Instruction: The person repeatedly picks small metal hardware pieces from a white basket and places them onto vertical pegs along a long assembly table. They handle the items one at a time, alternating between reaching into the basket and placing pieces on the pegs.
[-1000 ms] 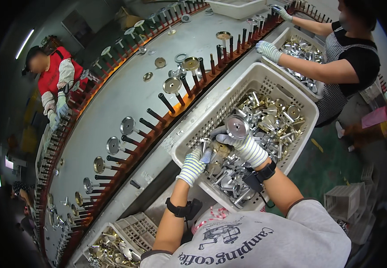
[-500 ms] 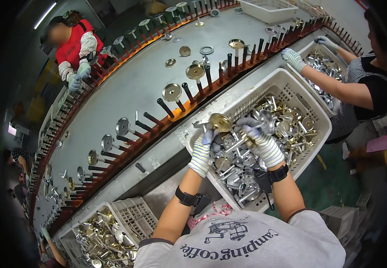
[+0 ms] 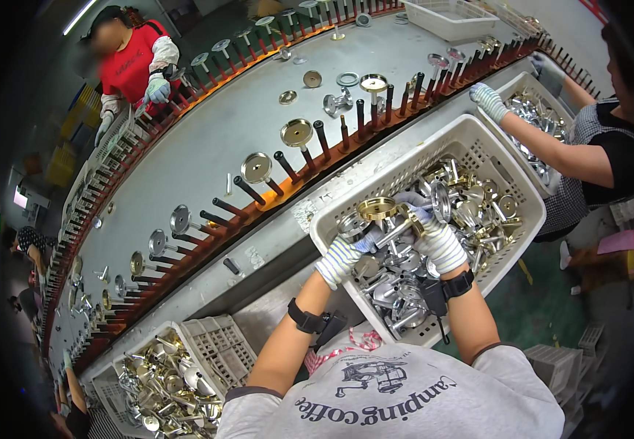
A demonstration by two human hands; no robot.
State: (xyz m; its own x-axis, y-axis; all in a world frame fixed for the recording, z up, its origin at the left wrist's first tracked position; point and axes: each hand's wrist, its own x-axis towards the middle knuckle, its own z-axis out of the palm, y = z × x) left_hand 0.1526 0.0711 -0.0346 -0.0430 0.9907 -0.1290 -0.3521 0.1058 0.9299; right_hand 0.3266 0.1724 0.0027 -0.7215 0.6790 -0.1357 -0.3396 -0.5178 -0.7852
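Observation:
Both my hands, in striped knit gloves, are above a white crate [image 3: 535,210] full of silver and brass-coloured metal pieces with round heads and stems. My left hand [image 3: 342,256] is closed around a silver round-headed piece [image 3: 350,225]. A brass-coloured disc-headed piece [image 3: 377,208] is between my hands, its head tilted up; which fingers bear it I cannot tell. My right hand [image 3: 436,238] is closed on a silver disc-headed piece [image 3: 441,201], with brass-coloured metal against its fingers. Some fingertips are hidden behind the pieces.
Beyond the crate curves a grey table [image 3: 207,157] edged with upright dark spindles [image 3: 284,165], some carrying discs. Lower left stands another crate [image 3: 218,351] of pieces. At right a co-worker's gloved hand [image 3: 488,101] rests near a further crate; a person in red [image 3: 135,62] stands across the table.
The spindles and their discs have shifted down and left along the table edge. The brass-coloured piece between my hands has turned and moved slightly right. The person in red has lowered one hand.

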